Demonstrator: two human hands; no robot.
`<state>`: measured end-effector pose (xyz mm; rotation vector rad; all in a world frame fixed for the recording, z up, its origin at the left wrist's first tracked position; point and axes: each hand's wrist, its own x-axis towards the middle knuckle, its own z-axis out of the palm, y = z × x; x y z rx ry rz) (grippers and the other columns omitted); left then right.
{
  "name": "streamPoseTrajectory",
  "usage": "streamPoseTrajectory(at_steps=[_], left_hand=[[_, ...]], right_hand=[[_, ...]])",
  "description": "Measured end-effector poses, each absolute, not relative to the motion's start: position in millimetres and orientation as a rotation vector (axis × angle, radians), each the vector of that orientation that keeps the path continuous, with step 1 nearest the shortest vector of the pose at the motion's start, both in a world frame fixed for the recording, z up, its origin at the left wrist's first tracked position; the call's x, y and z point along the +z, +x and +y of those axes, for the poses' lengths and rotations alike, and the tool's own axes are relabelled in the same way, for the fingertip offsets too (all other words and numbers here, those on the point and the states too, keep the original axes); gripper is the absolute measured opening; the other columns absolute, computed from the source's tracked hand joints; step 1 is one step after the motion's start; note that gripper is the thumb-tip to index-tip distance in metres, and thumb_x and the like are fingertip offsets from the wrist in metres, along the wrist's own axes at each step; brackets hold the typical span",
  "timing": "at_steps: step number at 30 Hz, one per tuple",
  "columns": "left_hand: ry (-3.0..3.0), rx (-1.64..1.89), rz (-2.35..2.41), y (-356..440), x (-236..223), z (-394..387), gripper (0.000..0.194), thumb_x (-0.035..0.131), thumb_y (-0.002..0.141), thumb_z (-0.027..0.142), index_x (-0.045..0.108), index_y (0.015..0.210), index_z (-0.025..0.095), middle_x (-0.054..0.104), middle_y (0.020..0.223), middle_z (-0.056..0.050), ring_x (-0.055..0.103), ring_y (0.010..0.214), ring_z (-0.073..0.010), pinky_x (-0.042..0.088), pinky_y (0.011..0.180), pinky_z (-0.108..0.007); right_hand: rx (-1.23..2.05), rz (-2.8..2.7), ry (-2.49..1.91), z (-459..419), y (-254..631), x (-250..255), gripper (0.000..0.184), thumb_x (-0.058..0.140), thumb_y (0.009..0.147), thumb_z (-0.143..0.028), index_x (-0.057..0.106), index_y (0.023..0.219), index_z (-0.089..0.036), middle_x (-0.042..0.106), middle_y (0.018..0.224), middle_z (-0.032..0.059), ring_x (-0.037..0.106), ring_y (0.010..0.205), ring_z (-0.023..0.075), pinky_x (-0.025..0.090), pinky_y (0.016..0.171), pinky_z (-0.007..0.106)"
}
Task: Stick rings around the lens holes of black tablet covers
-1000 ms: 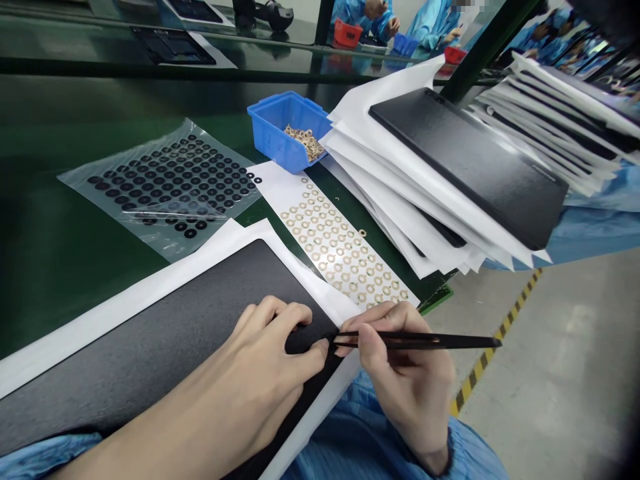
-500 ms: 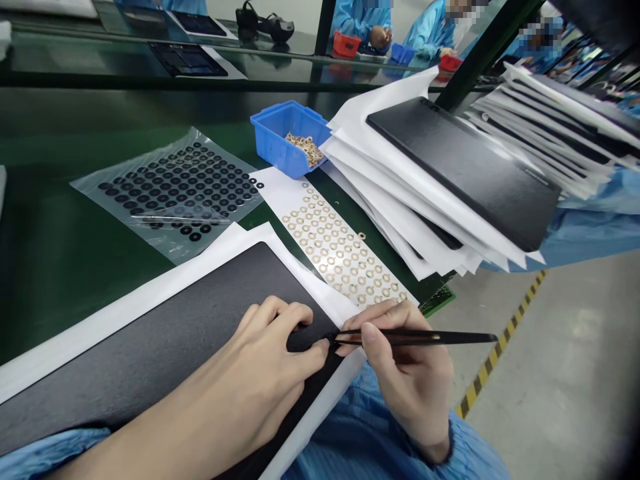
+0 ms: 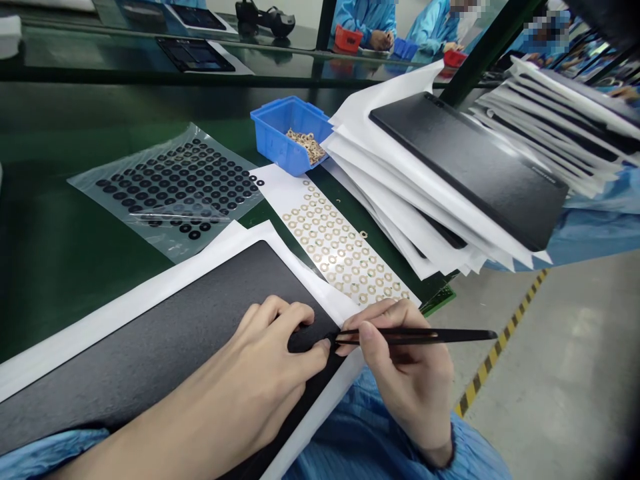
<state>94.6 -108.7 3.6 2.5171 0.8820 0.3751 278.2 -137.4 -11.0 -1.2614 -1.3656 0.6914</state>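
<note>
A flat black panel (image 3: 150,333) with a textured face lies on white sheeting in front of me. My left hand (image 3: 280,347) rests on its near right corner, fingers curled and thumb bent inward. Whatever the left fingertips pinch or press there is too small and hidden to name. Black tweezers (image 3: 425,336) are gripped in my right hand (image 3: 410,373) between thumb and fingers, lying nearly level. Their tips meet the panel's corner right beside my left thumb. Just beyond the hands is a white strip (image 3: 345,250) bearing rows of small gold-coloured rings.
A blue bin (image 3: 283,140) holds loose gold-coloured rings. Left of it lies a clear sheet (image 3: 173,190) with black ring stickers. Black panels (image 3: 470,167) interleaved with white sheets are stacked at right. Across the line, people in blue work by red and blue bins.
Both hands and the tweezers stay at the same corner, with the tweezers tilted very slightly. The camera view has shifted a little.
</note>
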Motion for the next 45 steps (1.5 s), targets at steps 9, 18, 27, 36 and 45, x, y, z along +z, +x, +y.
streamPoseTrajectory(at_steps=[9, 18, 27, 36, 45], left_hand=[[2.517, 0.404, 0.877, 94.3, 3.8, -107.9, 0.038, 0.038, 0.086, 0.004, 0.058, 0.111, 0.025, 0.046, 0.108, -0.009, 0.042, 0.098, -0.0231, 0.048, 0.075, -0.033], [2.503, 0.376, 0.862, 94.2, 4.9, -107.6, 0.038, 0.035, 0.088, 0.005, 0.057, 0.112, 0.025, 0.044, 0.109, -0.009, 0.043, 0.098, -0.0242, 0.048, 0.073, -0.035], [2.502, 0.400, 0.869, 94.5, 5.4, -108.3, 0.038, 0.036, 0.087, 0.005, 0.057, 0.111, 0.025, 0.044, 0.108, -0.009, 0.042, 0.098, -0.0245, 0.048, 0.072, -0.035], [2.510, 0.391, 0.850, 92.8, 3.9, -107.2, 0.036, 0.034, 0.088, 0.006, 0.055, 0.112, 0.025, 0.042, 0.109, -0.009, 0.042, 0.099, -0.0253, 0.047, 0.072, -0.036], [2.452, 0.372, 0.874, 93.8, 1.0, -106.6, 0.023, 0.034, 0.093, 0.010, 0.049, 0.105, 0.021, 0.043, 0.111, -0.007, 0.042, 0.098, -0.0221, 0.044, 0.077, -0.037]], right_hand=[[0.687, -1.404, -1.257, -132.1, 280.0, -10.1, 0.016, 0.055, 0.083, -0.009, 0.052, 0.072, -0.020, 0.061, 0.065, -0.0001, 0.063, 0.055, 0.0138, 0.056, 0.050, 0.026], [0.811, -1.371, -1.176, -131.6, 282.7, -14.3, 0.013, 0.053, 0.085, -0.012, 0.051, 0.076, -0.020, 0.061, 0.067, 0.0004, 0.064, 0.057, 0.0148, 0.055, 0.048, 0.026], [0.720, -1.480, -1.172, -132.9, 289.0, -10.8, 0.011, 0.054, 0.086, -0.010, 0.056, 0.082, -0.020, 0.063, 0.066, 0.0000, 0.063, 0.068, 0.0157, 0.053, 0.061, 0.029], [0.762, -1.505, -1.146, -135.9, 290.5, -13.9, 0.012, 0.053, 0.087, -0.008, 0.056, 0.088, -0.020, 0.061, 0.071, 0.0009, 0.062, 0.076, 0.0163, 0.052, 0.062, 0.028], [0.898, -1.377, -1.031, -135.3, 291.9, -21.5, 0.011, 0.052, 0.090, -0.011, 0.057, 0.086, -0.019, 0.061, 0.074, 0.0012, 0.064, 0.069, 0.0150, 0.052, 0.060, 0.029]])
